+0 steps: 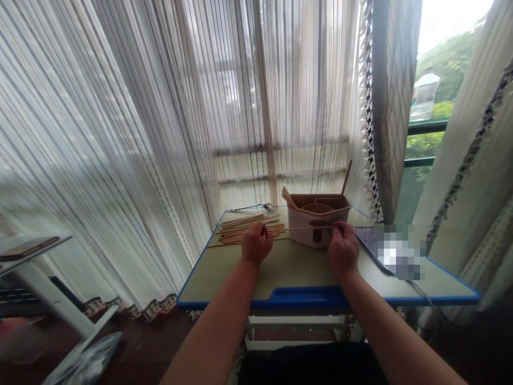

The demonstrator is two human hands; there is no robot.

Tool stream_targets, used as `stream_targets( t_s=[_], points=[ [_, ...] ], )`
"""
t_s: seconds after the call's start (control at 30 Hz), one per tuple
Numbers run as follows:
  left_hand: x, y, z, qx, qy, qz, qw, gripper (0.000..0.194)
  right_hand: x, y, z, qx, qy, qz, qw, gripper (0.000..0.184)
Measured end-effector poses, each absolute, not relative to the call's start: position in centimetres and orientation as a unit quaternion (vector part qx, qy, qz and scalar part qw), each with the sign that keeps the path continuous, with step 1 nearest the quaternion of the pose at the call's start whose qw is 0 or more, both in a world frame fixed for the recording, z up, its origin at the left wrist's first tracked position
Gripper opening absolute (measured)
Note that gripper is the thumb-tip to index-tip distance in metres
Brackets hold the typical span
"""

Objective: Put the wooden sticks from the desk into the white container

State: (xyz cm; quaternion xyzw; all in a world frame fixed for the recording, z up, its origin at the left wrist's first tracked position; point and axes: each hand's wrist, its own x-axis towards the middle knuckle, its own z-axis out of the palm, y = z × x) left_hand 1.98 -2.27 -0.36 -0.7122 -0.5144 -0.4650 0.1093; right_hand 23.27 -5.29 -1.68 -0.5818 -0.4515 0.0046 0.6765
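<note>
A thin wooden chopstick (pixel 306 229) is stretched level between my two hands above the table. My left hand (pixel 256 245) pinches its left end, the fingers curled. Closed round the other end is my right hand (pixel 343 247), just in front of the caddy. The divided caddy (pixel 302 230), pale outside and brown inside, has a dark opening in its front. Several sticks (pixel 289 198) lean in its left corner and a single stick (pixel 347 176) rises at its back right. Behind my left hand lies a loose pile of chopsticks (pixel 232 233), partly hidden by that hand.
The small table (pixel 224 275) has a blue edge and a pen groove in front. A flat dark device (pixel 371 247), partly blurred out, lies at the right with a cable (pixel 422 293). A metal utensil (pixel 250 206) lies at the back. Curtains (pixel 240 107) hang close behind.
</note>
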Motion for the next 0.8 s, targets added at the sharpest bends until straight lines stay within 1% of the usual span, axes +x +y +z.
stream_targets(
  t_s=[0.27, 0.6, 0.8],
  points=[
    [2.00, -2.09, -0.50, -0.709, -0.519, -0.461, 0.123, 0.004, 23.18, -5.44, -1.45, -0.582, -0.453, -0.023, 0.675, 0.022],
    [2.10, -1.78, -0.63, -0.711, -0.514, -0.462, 0.129, 0.003, 23.15, -5.57, -1.56, -0.566, -0.434, 0.011, 0.701, 0.019],
    [2.07, -1.52, -0.77, -0.704, -0.504, -0.475, 0.157, 0.005, 23.07, -5.52, -1.80, -0.528, -0.414, 0.039, 0.740, 0.020]
  ],
)
